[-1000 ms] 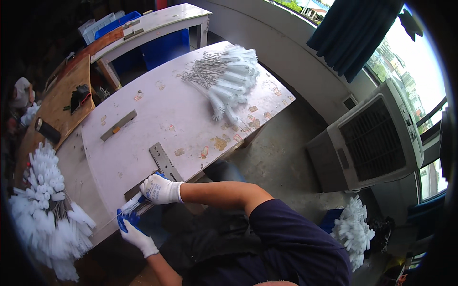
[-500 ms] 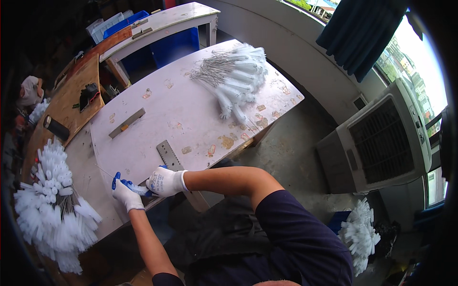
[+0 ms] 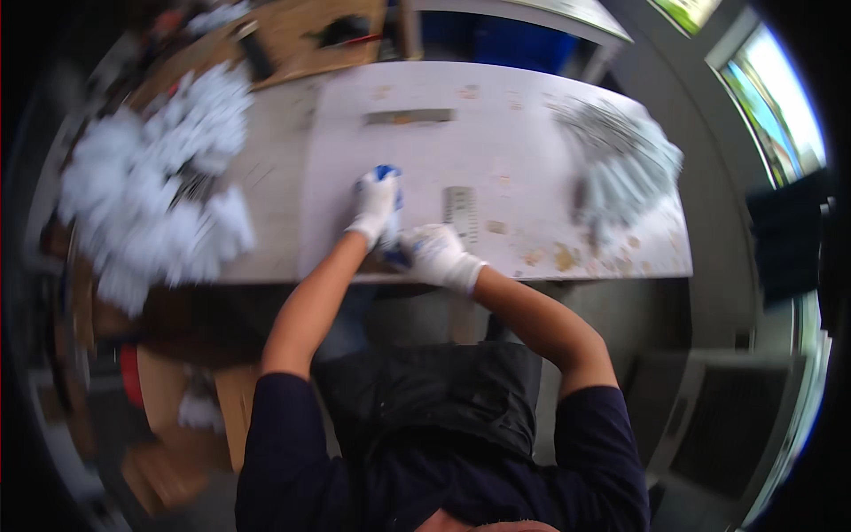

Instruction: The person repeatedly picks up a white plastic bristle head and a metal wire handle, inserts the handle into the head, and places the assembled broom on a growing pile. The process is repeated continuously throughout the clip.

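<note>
Both my hands wear white knit gloves with blue-coated palms and are at the table's near edge, blurred by motion. My left hand is closed around a white-bristled wire brush, which runs back toward me. My right hand is closed at the brush's near end; its fingertips are partly hidden. Just beyond my right hand, a perforated metal plate lies on the white table. Farther back lies a narrow metal bar with a small yellowish spot.
A big heap of white brushes covers the table's left end. Another bundle of brushes, wire stems pointing away, lies at the right. A wooden board with a dark cylinder is behind. An air cooler stands at lower right.
My view has swung, so the table now lies squarely ahead and my hands appear nearer the middle. The brush remains between both hands. The metal plate and bar look unmoved on the table.
</note>
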A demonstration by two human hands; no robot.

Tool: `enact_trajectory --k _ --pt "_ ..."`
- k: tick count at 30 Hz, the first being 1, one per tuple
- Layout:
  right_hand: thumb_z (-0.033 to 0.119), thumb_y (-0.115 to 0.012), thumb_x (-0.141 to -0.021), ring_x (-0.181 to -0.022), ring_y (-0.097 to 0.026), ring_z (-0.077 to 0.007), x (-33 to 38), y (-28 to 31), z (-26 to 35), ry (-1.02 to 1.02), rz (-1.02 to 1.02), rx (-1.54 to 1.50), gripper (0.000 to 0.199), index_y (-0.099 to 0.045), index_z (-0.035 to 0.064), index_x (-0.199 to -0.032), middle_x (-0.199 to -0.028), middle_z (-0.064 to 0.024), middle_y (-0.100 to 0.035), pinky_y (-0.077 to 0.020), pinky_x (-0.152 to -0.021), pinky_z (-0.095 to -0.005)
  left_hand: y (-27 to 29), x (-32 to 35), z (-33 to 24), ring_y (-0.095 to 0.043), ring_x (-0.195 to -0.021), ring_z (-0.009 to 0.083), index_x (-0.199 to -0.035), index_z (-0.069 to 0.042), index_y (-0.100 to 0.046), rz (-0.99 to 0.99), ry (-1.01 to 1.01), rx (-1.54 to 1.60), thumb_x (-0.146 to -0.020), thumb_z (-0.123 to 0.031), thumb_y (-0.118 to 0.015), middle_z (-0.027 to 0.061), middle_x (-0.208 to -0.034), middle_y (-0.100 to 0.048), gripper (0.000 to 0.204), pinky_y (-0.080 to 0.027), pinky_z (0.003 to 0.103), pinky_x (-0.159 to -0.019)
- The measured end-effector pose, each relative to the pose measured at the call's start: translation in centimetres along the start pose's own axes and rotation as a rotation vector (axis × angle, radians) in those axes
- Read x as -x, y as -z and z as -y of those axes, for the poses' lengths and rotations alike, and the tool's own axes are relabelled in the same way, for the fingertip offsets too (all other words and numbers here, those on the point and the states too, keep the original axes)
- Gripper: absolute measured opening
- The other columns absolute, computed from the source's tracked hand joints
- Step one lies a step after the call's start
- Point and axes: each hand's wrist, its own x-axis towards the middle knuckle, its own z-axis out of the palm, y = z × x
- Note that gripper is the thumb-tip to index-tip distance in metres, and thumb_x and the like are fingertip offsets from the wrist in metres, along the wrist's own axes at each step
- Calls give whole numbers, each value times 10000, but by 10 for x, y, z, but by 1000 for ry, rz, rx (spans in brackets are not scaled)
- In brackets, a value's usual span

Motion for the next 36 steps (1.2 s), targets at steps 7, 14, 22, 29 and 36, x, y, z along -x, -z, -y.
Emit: enact_trajectory --k 7,14,22,29,36 --pt "417 -661 -886 -811 -702 -322 -9 -18 25 -91 -267 55 333 -669 97 -797 -827 -133 -711 -531 -761 -459 106 44 -7 -691 -901 353 -1087 -37 -679 -188 -259 -494 -970 -398 -591 185 -922 -722 390 -516 466 -843" --pt "337 -745 -823 -770 -635 -307 -3 -37 13 175 -565 107 291 -598 93 -765 -774 -102 -629 -485 -692 -445 214 28 -33 -634 -1043 346 -1127 -134 -657 -483 -436 -1031 -916 -265 -622 160 -1114 -655 251 -508 478 -895" --pt "331 -776 -781 -811 -624 -314 -3 -37 8 161 -649 -16 312 -597 78 -823 -825 -114 -622 -488 -700 -442 290 -22 2 -669 -1049 361 -1110 -92 -654 -376 77 -1353 -927 -308 -583 180 -1128 -680 293 -513 476 -912" --pt "341 -785 -773 -803 -629 -311 -2 -36 5 141 -651 -62 320 -597 85 -806 -812 -107 -625 -485 -699 -441 286 -38 -20 -687 -1111 353 -1215 -77 -645 -284 156 -1354 -874 -211 -593 208 -1197 -698 370 -549 453 -912" --pt "347 -781 -780 -794 -637 -314 -5 -34 4 125 -657 -91 314 -594 95 -778 -803 -109 -638 -486 -699 -443 274 -46 -20 -713 -1030 371 -1016 -67 -762 -237 215 -1408 -828 -166 -585 216 -1075 -732 276 -571 455 -857"
